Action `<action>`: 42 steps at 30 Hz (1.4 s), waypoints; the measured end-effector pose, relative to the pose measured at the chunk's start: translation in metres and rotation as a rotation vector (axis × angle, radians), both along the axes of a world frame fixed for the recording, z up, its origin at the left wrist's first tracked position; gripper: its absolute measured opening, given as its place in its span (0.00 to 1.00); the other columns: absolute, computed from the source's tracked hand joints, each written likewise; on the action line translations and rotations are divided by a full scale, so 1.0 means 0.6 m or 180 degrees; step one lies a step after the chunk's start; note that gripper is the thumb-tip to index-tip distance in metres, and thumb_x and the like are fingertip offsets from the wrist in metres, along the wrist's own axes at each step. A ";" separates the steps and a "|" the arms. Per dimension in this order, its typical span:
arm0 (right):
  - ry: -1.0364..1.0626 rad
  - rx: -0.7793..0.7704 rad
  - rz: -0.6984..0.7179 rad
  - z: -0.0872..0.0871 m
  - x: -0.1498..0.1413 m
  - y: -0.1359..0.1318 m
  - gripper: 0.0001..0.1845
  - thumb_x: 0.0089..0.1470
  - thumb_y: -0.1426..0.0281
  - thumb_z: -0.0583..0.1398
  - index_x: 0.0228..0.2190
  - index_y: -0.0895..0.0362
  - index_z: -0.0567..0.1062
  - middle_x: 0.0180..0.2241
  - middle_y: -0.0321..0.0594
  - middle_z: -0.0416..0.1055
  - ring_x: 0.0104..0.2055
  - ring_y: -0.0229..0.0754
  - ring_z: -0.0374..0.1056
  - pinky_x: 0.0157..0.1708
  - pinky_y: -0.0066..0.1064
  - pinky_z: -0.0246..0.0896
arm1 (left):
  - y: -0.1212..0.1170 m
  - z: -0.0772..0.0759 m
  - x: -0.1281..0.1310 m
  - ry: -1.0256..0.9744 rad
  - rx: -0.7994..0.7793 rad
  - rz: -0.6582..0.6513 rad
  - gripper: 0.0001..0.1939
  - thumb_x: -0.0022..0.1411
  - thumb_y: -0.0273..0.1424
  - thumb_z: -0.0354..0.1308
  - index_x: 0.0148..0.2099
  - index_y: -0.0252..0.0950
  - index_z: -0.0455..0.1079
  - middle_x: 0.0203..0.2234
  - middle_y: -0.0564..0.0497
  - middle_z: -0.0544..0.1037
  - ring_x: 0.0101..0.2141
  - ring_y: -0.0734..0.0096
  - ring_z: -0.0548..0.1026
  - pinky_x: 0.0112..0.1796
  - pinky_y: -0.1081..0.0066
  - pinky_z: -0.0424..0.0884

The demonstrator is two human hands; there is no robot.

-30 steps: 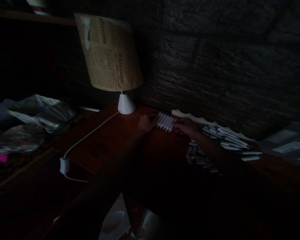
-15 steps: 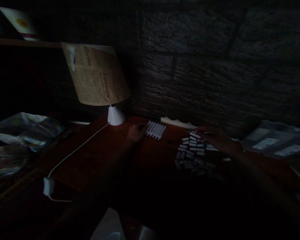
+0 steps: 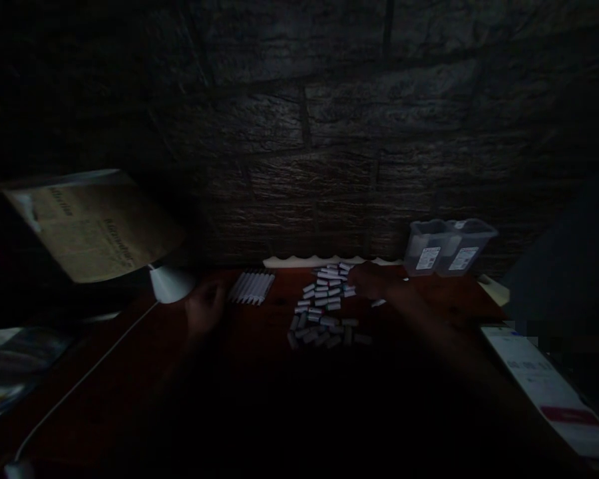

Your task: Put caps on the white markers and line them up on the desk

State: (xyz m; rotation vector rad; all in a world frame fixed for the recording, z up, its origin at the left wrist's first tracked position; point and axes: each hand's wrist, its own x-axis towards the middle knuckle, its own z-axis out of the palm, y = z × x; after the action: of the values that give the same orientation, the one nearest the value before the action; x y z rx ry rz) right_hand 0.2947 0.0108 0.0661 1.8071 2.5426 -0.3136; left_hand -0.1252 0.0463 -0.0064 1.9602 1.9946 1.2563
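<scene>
My left hand (image 3: 204, 306) rests on the dark reddish wooden table, between the lamp base and a neat row of several white marker pens (image 3: 252, 287). Its fingers are loosely bent, with a dark gap showing and nothing seen in them. My right hand (image 3: 372, 281) reaches over the back right of a loose spread of short white cylinders (image 3: 321, 319) with coloured bands, which look like marker caps. The right fingertips are at the upper ones; darkness hides whether they grip one.
A lamp with a printed paper shade (image 3: 94, 226) and white base (image 3: 171, 285) stands left, its cord (image 3: 90, 369) trailing forward. A wavy white strip (image 3: 324, 261) lies along the stone wall. Clear plastic containers (image 3: 446, 249) stand back right, a printed sheet (image 3: 544, 392) nearer.
The camera view has turned right, bringing the containers and printed sheet into fuller view. My left hand has drawn a little away from the marker row. My right hand stays at the spread pieces.
</scene>
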 end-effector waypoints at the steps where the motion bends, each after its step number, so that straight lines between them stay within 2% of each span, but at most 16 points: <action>1: -0.0050 -0.0074 -0.0034 -0.001 -0.001 -0.002 0.18 0.47 0.79 0.62 0.41 0.57 0.82 0.43 0.49 0.79 0.44 0.50 0.76 0.38 0.31 0.67 | -0.005 0.007 0.015 0.0054 0.0019 0.0000 0.22 0.63 0.45 0.50 0.47 0.33 0.75 0.43 0.41 0.81 0.41 0.55 0.80 0.43 0.59 0.78; 5: -0.0171 -0.0263 -0.0118 -0.002 0.001 -0.010 0.18 0.49 0.79 0.61 0.43 0.58 0.82 0.45 0.51 0.79 0.47 0.53 0.75 0.41 0.34 0.68 | -0.016 0.043 0.102 0.0356 0.0075 -0.0504 0.19 0.66 0.43 0.49 0.47 0.37 0.75 0.43 0.46 0.82 0.39 0.63 0.80 0.43 0.65 0.76; 8: -0.0251 -0.0330 -0.0194 -0.001 0.001 -0.014 0.18 0.49 0.78 0.62 0.43 0.58 0.81 0.45 0.52 0.78 0.47 0.55 0.75 0.41 0.35 0.68 | -0.018 0.059 0.163 0.0507 0.0508 -0.0820 0.17 0.66 0.41 0.51 0.44 0.37 0.76 0.40 0.47 0.82 0.37 0.64 0.79 0.43 0.66 0.75; 10: -0.0297 -0.0390 -0.0204 0.000 0.001 -0.015 0.17 0.49 0.77 0.63 0.43 0.58 0.81 0.46 0.53 0.78 0.48 0.55 0.75 0.41 0.35 0.68 | -0.019 0.060 0.181 0.0676 0.0751 -0.0962 0.16 0.66 0.40 0.52 0.44 0.37 0.76 0.40 0.46 0.82 0.41 0.62 0.78 0.47 0.64 0.74; 13: -0.0331 -0.0449 -0.0151 0.004 0.002 -0.015 0.16 0.50 0.75 0.63 0.43 0.60 0.81 0.46 0.52 0.78 0.48 0.54 0.74 0.41 0.33 0.67 | -0.019 0.048 0.170 0.0959 0.0790 -0.1116 0.16 0.67 0.39 0.53 0.46 0.38 0.77 0.43 0.45 0.81 0.47 0.59 0.76 0.52 0.61 0.71; 19: -0.0247 -0.0492 0.0036 0.013 0.017 -0.014 0.12 0.49 0.75 0.64 0.38 0.58 0.83 0.44 0.48 0.78 0.45 0.50 0.74 0.39 0.30 0.64 | -0.005 0.018 0.109 0.1123 0.0320 -0.0836 0.17 0.65 0.39 0.54 0.48 0.37 0.77 0.50 0.44 0.79 0.51 0.56 0.75 0.54 0.57 0.71; 21: -0.0123 -0.0448 0.0136 0.010 0.022 -0.013 0.10 0.50 0.75 0.63 0.35 0.57 0.83 0.42 0.47 0.78 0.44 0.49 0.74 0.38 0.30 0.63 | 0.002 0.007 0.105 0.1285 0.0125 -0.0864 0.16 0.64 0.38 0.55 0.47 0.38 0.78 0.50 0.44 0.79 0.52 0.56 0.75 0.55 0.57 0.70; 26: 0.0053 -0.0658 0.0228 -0.011 0.024 -0.009 0.12 0.50 0.70 0.64 0.38 0.54 0.82 0.39 0.43 0.79 0.40 0.48 0.74 0.35 0.30 0.63 | 0.010 -0.012 0.114 0.1428 -0.0042 -0.0720 0.15 0.65 0.40 0.57 0.47 0.40 0.78 0.51 0.44 0.79 0.51 0.57 0.76 0.54 0.60 0.71; 30: 0.0090 -0.0524 0.0273 -0.027 0.027 -0.003 0.12 0.49 0.74 0.63 0.37 0.54 0.82 0.40 0.43 0.79 0.43 0.48 0.74 0.39 0.30 0.63 | 0.007 -0.014 0.118 0.1518 -0.0098 -0.0565 0.16 0.64 0.40 0.58 0.50 0.40 0.77 0.53 0.46 0.78 0.53 0.58 0.74 0.55 0.60 0.70; 33: 0.0133 -0.0531 0.0249 -0.032 0.035 0.001 0.13 0.48 0.75 0.63 0.37 0.54 0.82 0.40 0.42 0.79 0.42 0.47 0.74 0.38 0.30 0.63 | 0.003 -0.012 0.119 0.1577 -0.0117 -0.0569 0.16 0.64 0.38 0.58 0.52 0.40 0.76 0.53 0.46 0.78 0.53 0.58 0.74 0.56 0.61 0.69; 38: 0.0198 -0.0452 0.0120 -0.019 0.050 0.002 0.13 0.49 0.73 0.62 0.38 0.54 0.81 0.41 0.42 0.79 0.43 0.49 0.74 0.38 0.31 0.63 | -0.005 -0.004 0.127 0.1700 -0.0242 -0.0524 0.15 0.64 0.37 0.57 0.50 0.40 0.77 0.53 0.47 0.78 0.52 0.58 0.75 0.54 0.61 0.70; 42: 0.0670 -0.0413 0.0337 -0.009 0.054 0.006 0.12 0.51 0.69 0.61 0.37 0.57 0.80 0.41 0.44 0.79 0.44 0.48 0.73 0.42 0.32 0.63 | -0.008 0.000 0.133 0.1710 -0.0320 -0.0457 0.14 0.64 0.37 0.57 0.48 0.41 0.78 0.52 0.48 0.79 0.51 0.58 0.76 0.53 0.62 0.71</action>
State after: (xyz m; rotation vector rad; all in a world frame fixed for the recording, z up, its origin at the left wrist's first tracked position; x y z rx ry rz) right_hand 0.3273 0.0143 0.0608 1.6686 2.6684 -0.6829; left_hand -0.0455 0.0417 -0.0066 2.5299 2.0120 0.6242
